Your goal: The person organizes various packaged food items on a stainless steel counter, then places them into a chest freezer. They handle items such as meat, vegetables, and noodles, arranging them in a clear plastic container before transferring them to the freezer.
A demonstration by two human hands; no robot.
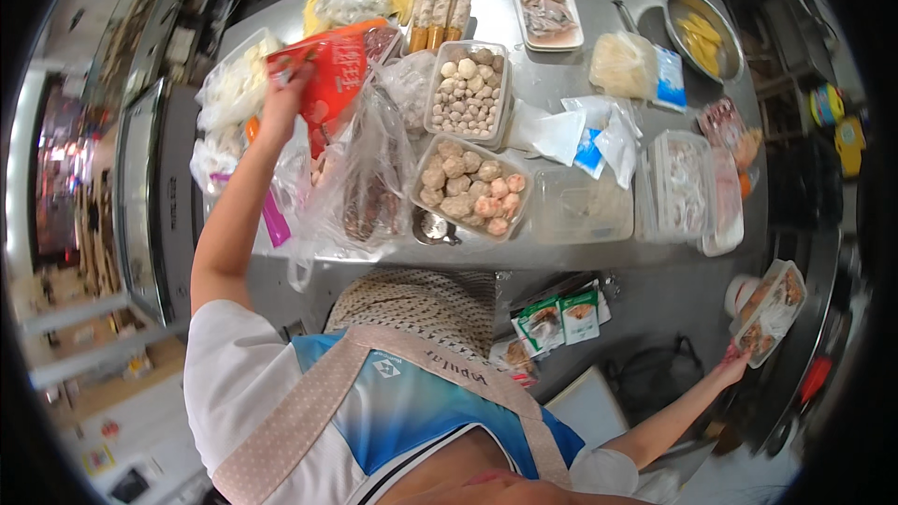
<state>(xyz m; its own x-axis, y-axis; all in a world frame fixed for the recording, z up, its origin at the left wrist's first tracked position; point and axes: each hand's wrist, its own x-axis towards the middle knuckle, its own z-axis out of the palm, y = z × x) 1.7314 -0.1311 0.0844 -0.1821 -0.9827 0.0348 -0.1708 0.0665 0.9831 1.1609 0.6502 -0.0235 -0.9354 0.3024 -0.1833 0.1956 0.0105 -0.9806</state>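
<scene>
My left hand (286, 95) grips the top of a red plastic food bag (330, 73) that bears writing, above the left part of the steel table. Below and beside it lie a clear plastic bag of dark food (372, 203) and a bag of pale food (238, 88). Out to the far right, away from the table, my right hand (736, 362) holds a clear plastic tub (774, 312) by its near end. That tub is tilted, with brownish food and some clear film in it. A white round container (740, 293) shows just beside it.
On the steel table (484, 14) stand a tub of small meatballs (466, 91), a tub of larger balls (459, 182), a lidded tub (677, 186), a white tray of meat slices (547, 10) and a steel bowl (733, 59). Green-and-white packets (558, 322) lie below the front edge.
</scene>
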